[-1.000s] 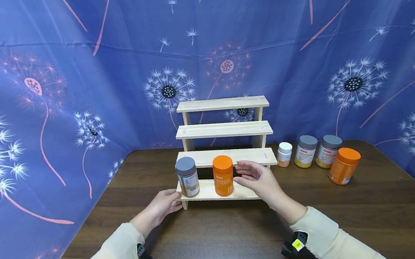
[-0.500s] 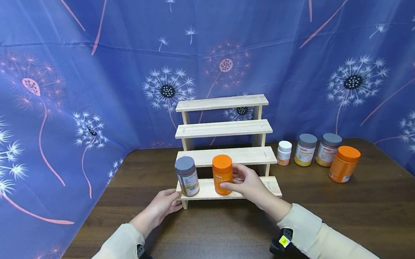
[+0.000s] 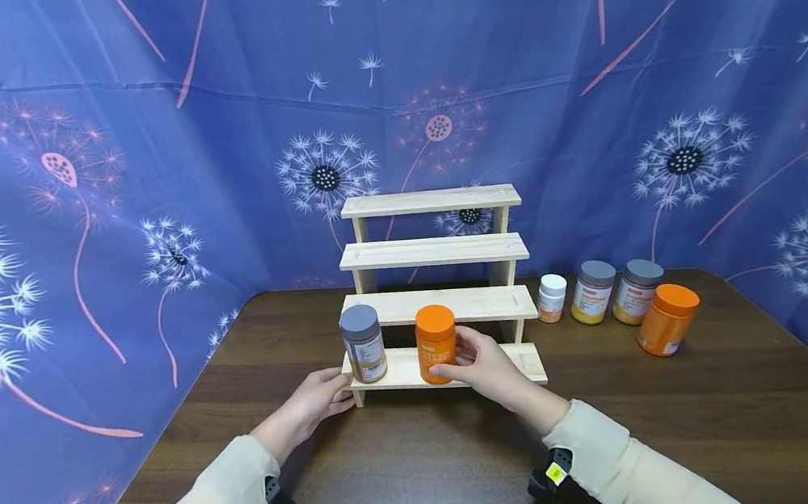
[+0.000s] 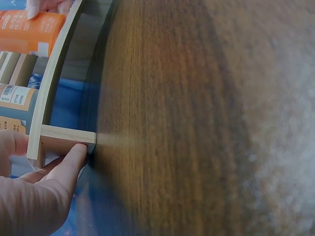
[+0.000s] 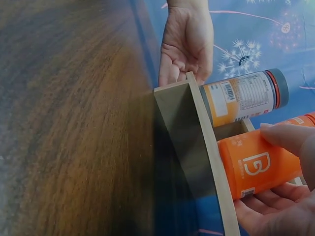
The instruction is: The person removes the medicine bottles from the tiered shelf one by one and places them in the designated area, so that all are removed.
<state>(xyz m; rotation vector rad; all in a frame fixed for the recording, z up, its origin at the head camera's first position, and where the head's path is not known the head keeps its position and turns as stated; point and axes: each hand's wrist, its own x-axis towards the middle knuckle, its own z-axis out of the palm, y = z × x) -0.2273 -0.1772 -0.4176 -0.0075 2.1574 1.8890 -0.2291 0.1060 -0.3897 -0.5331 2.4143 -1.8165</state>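
A four-tier stand of pale wood (image 3: 489,302) stands on the table. On its lowest tier, a jar with a grey lid (image 3: 366,357) is upright at the left end. To its right is an orange jar (image 3: 436,353), near the middle of the same tier. My right hand (image 3: 491,367) grips the orange jar from the right, thumb across its front and fingers behind it, as the right wrist view shows. My left hand (image 3: 315,402) holds the lowest tier's left end, its thumb by the board and a finger against the end support (image 4: 69,137).
Right of the stand, on the brown wooden table (image 3: 608,403), are a small white-lidded bottle (image 3: 551,298), two grey-lidded jars (image 3: 592,292) and another orange jar (image 3: 666,321). A blue dandelion-print cloth (image 3: 547,141) hangs behind and at the sides.
My right hand has moved left from beside the orange jar and taken hold of it. The jar has since shifted slightly right and nearer. My left hand has stayed on the stand.
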